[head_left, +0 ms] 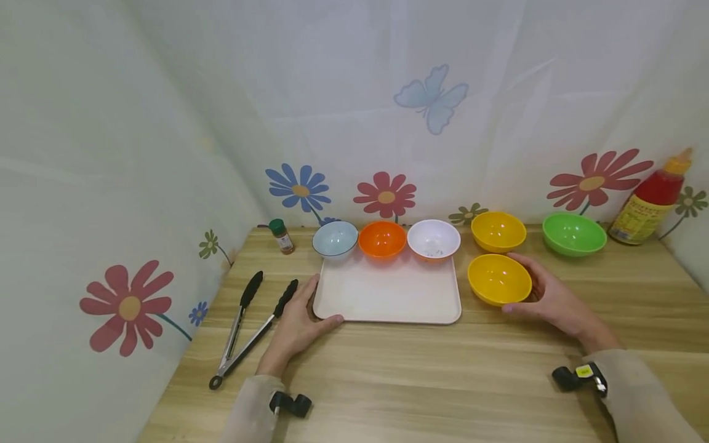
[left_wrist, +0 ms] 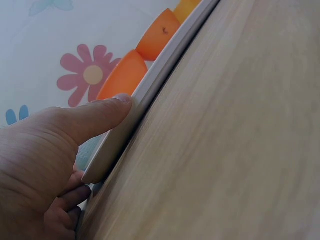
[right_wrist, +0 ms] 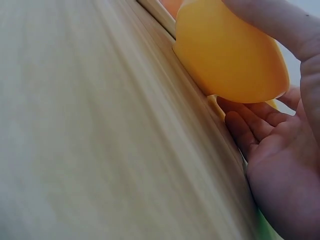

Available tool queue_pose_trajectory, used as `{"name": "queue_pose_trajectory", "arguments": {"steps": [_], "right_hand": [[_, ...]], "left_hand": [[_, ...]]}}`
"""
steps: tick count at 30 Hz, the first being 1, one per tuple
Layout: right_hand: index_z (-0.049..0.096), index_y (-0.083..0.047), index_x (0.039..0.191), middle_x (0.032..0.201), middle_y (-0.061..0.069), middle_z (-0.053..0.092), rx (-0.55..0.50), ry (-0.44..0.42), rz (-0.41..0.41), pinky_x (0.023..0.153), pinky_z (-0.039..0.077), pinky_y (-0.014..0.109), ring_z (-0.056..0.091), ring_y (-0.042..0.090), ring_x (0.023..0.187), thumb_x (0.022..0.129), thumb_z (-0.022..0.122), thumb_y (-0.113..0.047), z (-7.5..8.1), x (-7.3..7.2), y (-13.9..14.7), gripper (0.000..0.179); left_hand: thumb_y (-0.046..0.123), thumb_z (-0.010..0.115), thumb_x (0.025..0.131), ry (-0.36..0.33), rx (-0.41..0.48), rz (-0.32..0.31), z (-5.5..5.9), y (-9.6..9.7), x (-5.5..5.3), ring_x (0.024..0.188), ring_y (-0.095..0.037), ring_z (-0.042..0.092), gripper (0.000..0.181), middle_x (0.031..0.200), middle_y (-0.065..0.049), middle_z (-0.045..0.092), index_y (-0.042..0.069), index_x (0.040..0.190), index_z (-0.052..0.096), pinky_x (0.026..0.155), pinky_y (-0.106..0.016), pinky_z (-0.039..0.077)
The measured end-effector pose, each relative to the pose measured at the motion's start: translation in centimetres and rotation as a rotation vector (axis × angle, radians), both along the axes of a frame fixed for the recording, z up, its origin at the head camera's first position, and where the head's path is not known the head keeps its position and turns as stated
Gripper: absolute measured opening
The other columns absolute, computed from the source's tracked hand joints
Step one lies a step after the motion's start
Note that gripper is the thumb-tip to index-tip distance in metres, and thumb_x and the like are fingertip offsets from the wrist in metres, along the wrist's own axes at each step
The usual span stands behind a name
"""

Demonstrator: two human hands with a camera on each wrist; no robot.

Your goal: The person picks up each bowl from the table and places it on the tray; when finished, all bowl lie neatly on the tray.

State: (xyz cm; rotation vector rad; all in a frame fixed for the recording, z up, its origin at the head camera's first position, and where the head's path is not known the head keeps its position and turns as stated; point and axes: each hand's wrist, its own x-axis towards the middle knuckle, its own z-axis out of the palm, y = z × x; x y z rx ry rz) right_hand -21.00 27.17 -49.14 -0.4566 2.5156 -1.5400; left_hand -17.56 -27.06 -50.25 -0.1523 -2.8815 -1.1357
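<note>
White tray [head_left: 388,292], long axis left-right; nearer yellow bowl [head_left: 500,280], mouth upward.

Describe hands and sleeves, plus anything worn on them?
Left hand and right hand: no gloves. Left sleeve and right sleeve: pale beige. Left wrist camera and right wrist camera: black; the right one bears a yellow label.

Sauce bottle [head_left: 645,209], right of frame: label print illegible from here. Tray [head_left: 388,295], centre: far edge hidden by three bowls [head_left: 382,241]. Right sleeve [head_left: 637,384], lower right: cut off.
</note>
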Motion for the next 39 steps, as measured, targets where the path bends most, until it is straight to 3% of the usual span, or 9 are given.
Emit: {"name": "queue_pose_trajectory", "arguments": {"steps": [11, 23, 30, 39], "right_hand": [[0.023, -0.017, 0.177, 0.178, 0.013, 0.033, -0.010, 0.005, -0.005, 0.104, 0.036, -0.002, 0.043, 0.030, 0.151, 0.095, 0.092, -0.024, 0.2, -0.2, 0.2, 0.108], [0.022, -0.014, 0.177, 0.177, 0.016, 0.033, -0.010, -0.003, -0.022, 0.103, 0.038, -0.001, 0.043, 0.037, 0.152, 0.095, 0.091, -0.025, 0.5, -0.2, 0.1, 0.107], [0.028, -0.019, 0.176, 0.175, 0.012, 0.037, -0.046, 0.011, -0.032, 0.106, 0.043, 0.003, 0.046, 0.032, 0.150, 0.095, 0.092, -0.026, 1.5, 0.2, -1.1, 0.103], [0.030, -0.020, 0.175, 0.175, 0.009, 0.038, -0.077, 0.013, -0.028, 0.110, 0.041, 0.003, 0.042, 0.034, 0.157, 0.092, 0.095, -0.024, 3.6, 0.3, -3.3, 0.105]], "left_hand": [[0.057, 0.095, 0.086, 0.010, 0.000, -0.002, 0.1, 0.0, -0.2, 0.167, -0.041, 0.032, 0.123, 0.181, -0.016, 0.031, 0.010, 0.177, 0.027, 0.136, -0.058, 0.030], [0.057, 0.094, 0.087, 0.004, 0.008, -0.005, 0.0, 0.0, -0.2, 0.167, -0.041, 0.030, 0.123, 0.182, -0.015, 0.030, 0.010, 0.178, 0.026, 0.136, -0.058, 0.030], [0.058, 0.094, 0.087, -0.005, -0.007, 0.001, 0.1, 0.0, -0.3, 0.167, -0.041, 0.030, 0.123, 0.182, -0.015, 0.030, 0.011, 0.178, 0.026, 0.136, -0.058, 0.029], [0.059, 0.093, 0.087, -0.013, -0.012, -0.003, -0.2, -0.1, -0.1, 0.168, -0.040, 0.029, 0.123, 0.182, -0.016, 0.029, 0.011, 0.178, 0.025, 0.137, -0.057, 0.029]]}}
